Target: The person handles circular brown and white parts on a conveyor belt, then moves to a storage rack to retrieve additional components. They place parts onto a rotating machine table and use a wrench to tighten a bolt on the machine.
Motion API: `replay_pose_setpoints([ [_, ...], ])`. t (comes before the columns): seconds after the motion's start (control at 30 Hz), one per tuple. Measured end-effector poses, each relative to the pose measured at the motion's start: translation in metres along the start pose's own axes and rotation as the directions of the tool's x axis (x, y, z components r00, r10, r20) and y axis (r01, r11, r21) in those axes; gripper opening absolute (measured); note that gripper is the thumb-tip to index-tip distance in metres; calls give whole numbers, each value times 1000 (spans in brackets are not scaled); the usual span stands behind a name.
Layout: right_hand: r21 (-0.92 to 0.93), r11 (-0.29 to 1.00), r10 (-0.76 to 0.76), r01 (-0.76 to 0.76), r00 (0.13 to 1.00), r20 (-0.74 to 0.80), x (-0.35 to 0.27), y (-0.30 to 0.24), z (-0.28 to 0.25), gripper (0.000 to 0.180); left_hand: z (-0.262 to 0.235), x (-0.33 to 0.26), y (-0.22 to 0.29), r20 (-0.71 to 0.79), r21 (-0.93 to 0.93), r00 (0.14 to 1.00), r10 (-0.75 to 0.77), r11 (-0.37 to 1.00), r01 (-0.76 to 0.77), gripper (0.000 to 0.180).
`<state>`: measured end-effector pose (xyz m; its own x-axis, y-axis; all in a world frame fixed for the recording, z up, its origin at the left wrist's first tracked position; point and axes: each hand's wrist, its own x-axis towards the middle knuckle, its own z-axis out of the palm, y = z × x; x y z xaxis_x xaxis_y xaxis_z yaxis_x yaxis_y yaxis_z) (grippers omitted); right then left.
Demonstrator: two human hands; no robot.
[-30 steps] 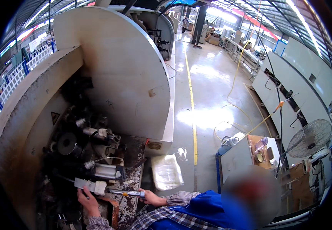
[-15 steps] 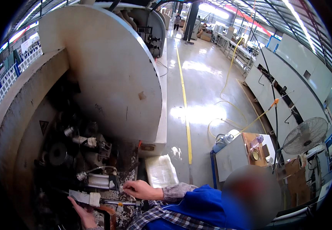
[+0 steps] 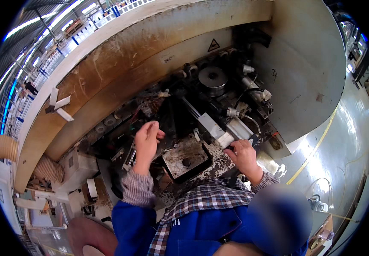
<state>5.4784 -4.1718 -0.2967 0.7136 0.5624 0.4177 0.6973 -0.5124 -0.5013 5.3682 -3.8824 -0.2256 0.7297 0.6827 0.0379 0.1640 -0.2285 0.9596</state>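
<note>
My left hand (image 3: pixel 147 141) is raised over the dark, greasy bed of a machine, left of a rusty square metal plate (image 3: pixel 184 157) with a round knob. Its fingers are bent and pressed together; whatever may be between them is hidden. My right hand (image 3: pixel 245 157) has curled fingers at a cream-coloured end block (image 3: pixel 225 140) on a flat grey metal bar (image 3: pixel 211 125). What its fingertips pinch, if anything, is too small to tell. Beside the bar lies a silver cylinder (image 3: pixel 240 128) with a hose fitting. Farther back is a round metal wheel (image 3: pixel 213 78).
A thick curved housing wall (image 3: pixel 120 47) arches over the far side, and a big pale round guard (image 3: pixel 304 72) stands at the right. Ribbed hoses (image 3: pixel 50 168) hang at the left. A reddish-brown round seat (image 3: pixel 91 235) is at the lower left.
The view has swung left toward the machine bed. My right hand has come to the cream-coloured end block. My left hand, formerly beside the flat bar, is now raised left of the rusty plate.
</note>
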Motion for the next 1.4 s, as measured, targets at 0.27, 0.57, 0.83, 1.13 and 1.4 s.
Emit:
replay_pose_setpoints([
  [0.27, 13, 1000, -10, 9, 994, 112, -47, 15, -43, 21, 3, 54, -90, 306, 908, 942, 139, 254, -333, 23],
  [0.57, 60, 982, 171, -180, 977, 124, -66, 5, -67, 26, 19, 88, -102, 575, 705, 786, 229, 351, -617, 9],
  [0.83, 32, 989, 136, -143, 978, 157, -68, 25, -73, 21, 27, 104, -110, 320, 803, 938, 131, 489, -342, 5],
  [1.13, 147, 988, 21, -54, 976, 217, -59, 28, -66, 25, 43, 112, -131, 148, 891, 963, 224, 392, -228, 10],
  [1.4, 120, 993, -7, -5, 996, 92, -28, 16, -30, 24, 59, 118, -136, 134, 925, 938, 319, 300, -234, 8],
])
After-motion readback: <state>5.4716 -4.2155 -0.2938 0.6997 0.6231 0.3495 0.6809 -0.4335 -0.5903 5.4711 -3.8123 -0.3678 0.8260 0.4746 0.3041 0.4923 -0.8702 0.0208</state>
